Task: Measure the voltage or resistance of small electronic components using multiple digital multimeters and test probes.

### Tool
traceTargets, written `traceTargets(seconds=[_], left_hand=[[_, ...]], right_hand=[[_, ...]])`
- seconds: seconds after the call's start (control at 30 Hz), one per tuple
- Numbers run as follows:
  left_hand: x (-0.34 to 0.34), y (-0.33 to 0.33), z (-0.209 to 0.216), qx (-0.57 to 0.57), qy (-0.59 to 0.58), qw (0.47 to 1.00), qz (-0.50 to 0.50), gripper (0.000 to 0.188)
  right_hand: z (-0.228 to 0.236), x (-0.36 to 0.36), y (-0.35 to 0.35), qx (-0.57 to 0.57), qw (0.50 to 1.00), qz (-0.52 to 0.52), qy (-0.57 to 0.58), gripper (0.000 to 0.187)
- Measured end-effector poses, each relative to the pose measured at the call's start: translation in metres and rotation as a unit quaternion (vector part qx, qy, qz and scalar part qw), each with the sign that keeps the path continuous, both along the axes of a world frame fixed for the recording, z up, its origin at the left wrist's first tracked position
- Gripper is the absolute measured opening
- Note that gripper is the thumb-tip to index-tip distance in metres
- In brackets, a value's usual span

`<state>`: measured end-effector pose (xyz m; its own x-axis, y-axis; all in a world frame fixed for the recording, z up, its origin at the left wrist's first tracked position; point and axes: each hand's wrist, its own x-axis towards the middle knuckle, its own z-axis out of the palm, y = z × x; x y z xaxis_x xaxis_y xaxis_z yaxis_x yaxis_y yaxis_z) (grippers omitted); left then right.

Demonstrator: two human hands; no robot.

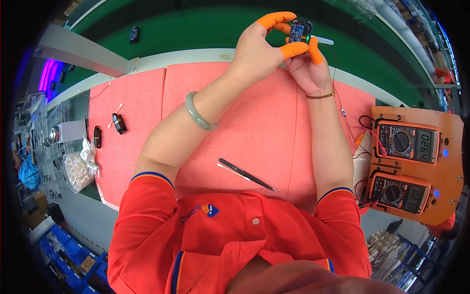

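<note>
1. Fingers. The orange-capped fingers of the left hand are clamped on the circuit module, with the thumb opposing from the near side. The right hand reaches its near right corner; its grip is partly hidden, so whether it is clamped cannot be told.
2. Circuit module. A blue board with black parts and a small green glow, seen against the green belt beyond the far edge of the pink surface. It is probably light, stiff and fragile, with little slip under capped fingertips; the outer edges offer the safest hold, clear of exposed components.
3. Surface. Black tweezers and a white swab lie between the forearms. Two small black units lie at left, near a tub of white pieces.
4. Room. Two orange multimeters rest on a brown panel at right; a grey post stands at upper left, blue bins at lower left.
</note>
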<state>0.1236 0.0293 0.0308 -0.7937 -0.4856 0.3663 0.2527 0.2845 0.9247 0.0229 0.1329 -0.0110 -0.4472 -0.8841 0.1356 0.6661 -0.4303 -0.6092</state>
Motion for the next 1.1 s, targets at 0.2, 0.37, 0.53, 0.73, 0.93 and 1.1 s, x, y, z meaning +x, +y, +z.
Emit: traceTargets(seconds=[0.2,0.37,0.53,0.73,0.93,1.1], left_hand=[[0.004,0.0,0.008,0.077,0.065,0.994,-0.039,0.035],[-0.004,-0.005,0.003,0.217,0.069,0.968,-0.106,0.036],[-0.01,-0.012,-0.007,0.201,0.019,0.975,-0.096,0.037],[-0.011,-0.033,-0.031,0.124,-0.056,0.989,-0.051,0.033],[-0.014,-0.023,-0.027,0.185,-0.048,0.98,-0.056,0.035],[-0.012,-0.023,-0.015,0.138,-0.018,0.984,-0.115,0.039]], right_hand=[[0.0,0.005,-0.001,-0.056,0.993,0.051,-0.085,0.034],[0.0,0.0,-0.001,-0.046,0.995,0.059,-0.067,0.035],[0.003,0.001,-0.001,0.045,0.996,-0.072,-0.011,0.03],[0.014,0.016,-0.006,0.176,0.909,-0.259,0.277,0.017],[0.009,0.013,-0.01,0.165,0.894,-0.285,0.305,0.016],[0.012,0.006,-0.005,0.123,0.963,-0.217,0.099,0.019]])
